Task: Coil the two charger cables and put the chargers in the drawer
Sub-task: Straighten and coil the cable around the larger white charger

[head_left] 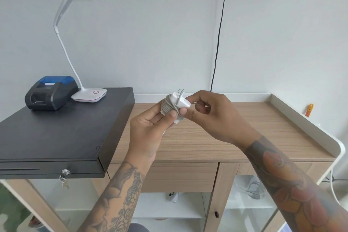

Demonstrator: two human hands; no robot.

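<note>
Both hands hold one charger [178,106] above the surface [226,137]: left hand [150,128] grips the body, right hand [209,113] pinches the cable's [170,108] tail. Coil looks nearly finished. Drawer [180,177] below is closed; no second charger in sight.

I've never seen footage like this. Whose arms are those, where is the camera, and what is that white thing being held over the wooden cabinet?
There is no machine here: a person wears a wide-angle camera on the head, looking forward and down, so you see their own two arms. The left hand grips a white charger with its grey cable wound around it. The right hand pinches the cable's loose end beside it. Both are held above a wooden cabinet whose drawer looks closed. To the left, a black cash drawer box carries a small printer and a white desk lamp.
</note>
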